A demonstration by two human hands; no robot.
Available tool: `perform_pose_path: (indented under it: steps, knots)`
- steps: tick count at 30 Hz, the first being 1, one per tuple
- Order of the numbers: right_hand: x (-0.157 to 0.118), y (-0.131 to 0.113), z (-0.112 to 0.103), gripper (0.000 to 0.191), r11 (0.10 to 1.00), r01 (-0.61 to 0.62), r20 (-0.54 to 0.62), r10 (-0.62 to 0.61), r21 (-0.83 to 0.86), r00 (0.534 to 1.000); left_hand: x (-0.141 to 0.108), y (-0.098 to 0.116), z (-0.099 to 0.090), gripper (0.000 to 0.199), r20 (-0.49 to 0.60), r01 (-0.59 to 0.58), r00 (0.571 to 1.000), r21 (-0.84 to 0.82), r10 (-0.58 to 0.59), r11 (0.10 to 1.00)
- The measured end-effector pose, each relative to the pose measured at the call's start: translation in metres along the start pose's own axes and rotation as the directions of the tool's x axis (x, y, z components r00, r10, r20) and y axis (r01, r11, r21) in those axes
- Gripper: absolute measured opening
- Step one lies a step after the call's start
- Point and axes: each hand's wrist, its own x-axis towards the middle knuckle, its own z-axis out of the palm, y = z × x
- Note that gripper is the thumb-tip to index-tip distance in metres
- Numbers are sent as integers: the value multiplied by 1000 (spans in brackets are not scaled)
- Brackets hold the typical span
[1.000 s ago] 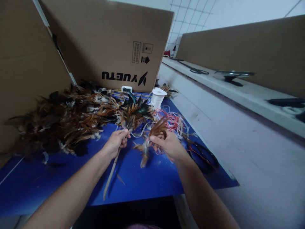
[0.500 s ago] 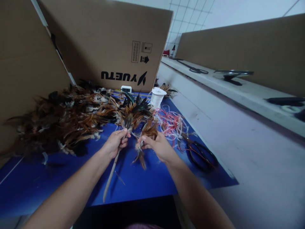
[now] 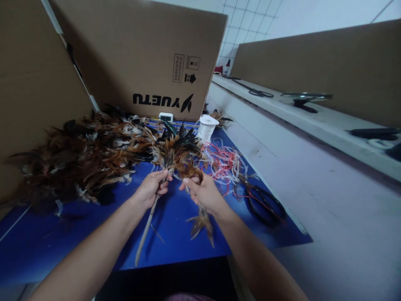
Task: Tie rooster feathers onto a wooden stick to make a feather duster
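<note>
While left hand grips duster stick, right hand clasps feather strip alongside.

One head-worn view here, looking forward and down from close above the blue desk, cardboard box straight ahead, white counter off right.

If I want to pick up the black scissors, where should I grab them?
Probably by the big looped handles of the scissors, coming down from above on the near right side. They lie flat on the blue mat, loops toward you, and the blade end is tucked under the tangle of red and white strings.
</note>
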Motion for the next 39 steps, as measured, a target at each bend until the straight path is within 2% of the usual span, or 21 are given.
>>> perform_pose_path:
  steps: [5, 9, 15, 21, 28, 34, 39]
  knots:
    - [7, -2, 9, 32, 972, -51, -104, 76, 228, 992, -2, 1, 2, 23, 34, 32, 999, -35, -31, 999]
    - [16, 3, 17, 37, 935, -90, -109, 135, 344, 985, -3, 3, 3, 23, 38, 61, 998, -68, -59, 996]
    - [25, 12, 20, 36, 945, -59, -177, 122, 322, 977, -4, 1, 2, 18, 74, 102, 993, -72, -97, 992]
    - [28, 21, 18, 35, 951, -60, -186, 121, 303, 975, -5, 1, 3, 16, 119, 133, 985, -77, -123, 988]
    - [33, 31, 18, 38, 978, 64, -235, -17, 197, 972, -5, 2, 2, 14, 158, 197, 971, -99, -180, 975]
    - [37, 37, 18, 29, 985, 142, -211, -119, 100, 970, -5, 3, 2, 13, 163, 219, 967, -123, -198, 968]
    - [38, 42, 22, 28, 982, 131, -256, -94, 134, 962, -4, 2, 1, 11, 141, 188, 975, -95, -174, 977]
